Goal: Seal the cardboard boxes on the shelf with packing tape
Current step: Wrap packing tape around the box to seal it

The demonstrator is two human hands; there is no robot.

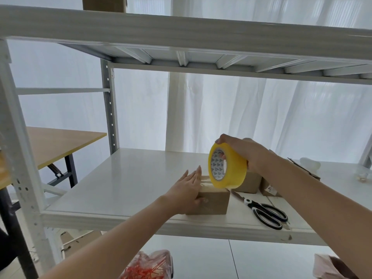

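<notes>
Here, both hands met over one cardboard box (209, 203) near the front of the white shelf (120, 178).
A wooden table (60, 141) stood far left, beyond the shelf post. The left hand (189, 188) lay flat on the box, fingers straight along its top and thumb on its front face. Just right, the yellow tape roll (227, 168) stood on edge at the box's top corner. The right hand (241, 154) gripped it. Another box (249, 182) sat behind, and scissors (265, 211) lay rightmost.

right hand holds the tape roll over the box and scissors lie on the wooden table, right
No: the scissors lie on the white shelf, right of the box, per the head view. The right hand does hold the tape roll over it.
</notes>
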